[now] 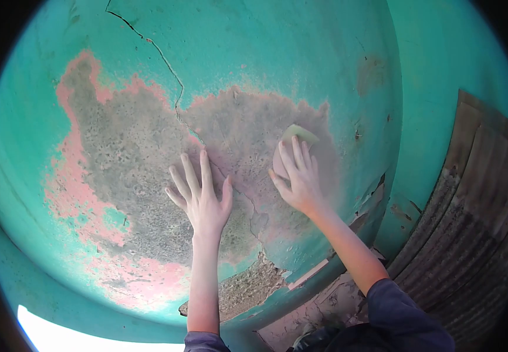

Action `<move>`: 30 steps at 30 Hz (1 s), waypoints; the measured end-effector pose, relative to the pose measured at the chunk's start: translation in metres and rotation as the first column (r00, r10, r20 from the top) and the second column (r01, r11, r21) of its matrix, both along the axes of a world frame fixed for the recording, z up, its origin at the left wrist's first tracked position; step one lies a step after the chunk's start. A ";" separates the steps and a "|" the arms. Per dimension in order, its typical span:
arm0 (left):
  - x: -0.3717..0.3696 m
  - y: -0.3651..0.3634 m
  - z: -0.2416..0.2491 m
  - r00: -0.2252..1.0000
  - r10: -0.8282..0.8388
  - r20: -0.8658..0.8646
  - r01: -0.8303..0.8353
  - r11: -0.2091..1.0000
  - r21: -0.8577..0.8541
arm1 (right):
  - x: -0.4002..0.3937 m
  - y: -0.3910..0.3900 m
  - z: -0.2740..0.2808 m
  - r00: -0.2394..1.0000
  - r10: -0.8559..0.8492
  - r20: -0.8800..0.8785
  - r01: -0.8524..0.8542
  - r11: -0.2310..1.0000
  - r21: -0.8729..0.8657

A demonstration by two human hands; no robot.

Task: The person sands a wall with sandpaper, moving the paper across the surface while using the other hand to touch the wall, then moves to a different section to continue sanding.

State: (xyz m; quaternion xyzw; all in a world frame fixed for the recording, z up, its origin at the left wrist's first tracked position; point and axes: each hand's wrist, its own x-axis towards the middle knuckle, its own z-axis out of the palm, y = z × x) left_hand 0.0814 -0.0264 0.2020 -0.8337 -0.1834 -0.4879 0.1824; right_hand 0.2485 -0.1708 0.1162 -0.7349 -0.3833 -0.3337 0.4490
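Observation:
A turquoise painted wall (248, 53) fills most of the view, with a large worn grey patch (131, 141) edged in pink. My left hand (206, 205) lies flat on this patch, fingers spread, holding nothing. To its right, my right hand (300, 182) presses a thin pale sheet, apparently sandpaper (302, 134), against the wall. The sheet's greenish top corner and pinkish left edge show past the fingers; the rest is hidden under the hand. Pale dust coats both hands. A dark crack (163, 58) runs down the wall and passes close to my left fingertips.
Below my hands, broken plaster (248, 288) exposes rough material along the wall's lower edge. Corrugated brown sheets (465, 234) lean at the right. Paint is peeling (371, 199) near the right corner. Bright light (78, 334) comes from the lower left.

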 end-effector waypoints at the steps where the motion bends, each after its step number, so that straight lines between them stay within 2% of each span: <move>1: 0.003 0.002 0.012 1.000 0.007 0.004 -0.007 1.000 0.001 | -0.011 0.002 -0.009 1.000 0.018 -0.004 -0.018 0.998 -0.055; 2: 0.005 0.004 0.023 0.999 0.037 0.006 -0.037 0.998 0.042 | -0.021 0.002 -0.020 0.999 0.030 0.014 -0.028 0.987 -0.156; 5: 0.011 0.010 0.029 0.993 0.117 0.020 -0.118 0.987 0.112 | -0.022 0.000 -0.018 0.996 -0.013 0.091 0.033 0.973 -0.229; 7: 0.014 0.026 0.018 0.989 0.144 0.019 -0.144 0.961 0.235 | -0.009 0.000 0.013 0.994 -0.036 0.100 0.057 0.975 -0.213; 9: 0.015 0.028 0.016 0.991 0.122 0.056 -0.132 0.963 0.233 | 0.005 -0.002 0.045 0.992 -0.087 0.090 0.094 0.992 -0.082; 10: 0.016 0.028 0.016 0.990 0.125 0.065 -0.137 0.961 0.241 | 0.011 -0.003 0.053 0.990 -0.090 0.109 0.099 0.992 -0.080; 14: 0.014 0.027 0.015 0.990 0.128 0.065 -0.140 0.962 0.233 | -0.008 -0.003 0.048 0.984 -0.045 0.170 0.064 0.992 -0.109; 17: 0.014 0.027 0.015 0.989 0.122 0.077 -0.137 0.961 0.241 | -0.007 -0.004 0.055 0.971 -0.055 0.234 0.107 0.971 -0.215; 20: 0.013 0.028 0.015 0.991 0.115 0.075 -0.129 0.963 0.237 | 0.020 0.001 0.108 0.960 -0.170 0.225 0.175 0.985 -0.004; 24: 0.012 0.026 0.015 0.990 0.104 0.091 -0.123 0.963 0.241 | 0.010 -0.004 0.111 0.958 -0.181 0.221 0.191 0.981 -0.025; 26: 0.012 0.027 0.015 0.992 0.095 0.084 -0.113 0.965 0.235 | -0.001 -0.006 0.093 0.961 -0.183 0.210 0.218 0.963 -0.160; 30: 0.013 0.028 0.014 0.991 0.091 0.098 -0.112 0.965 0.236 | 0.015 -0.004 0.116 0.934 -0.249 0.255 0.289 0.948 -0.135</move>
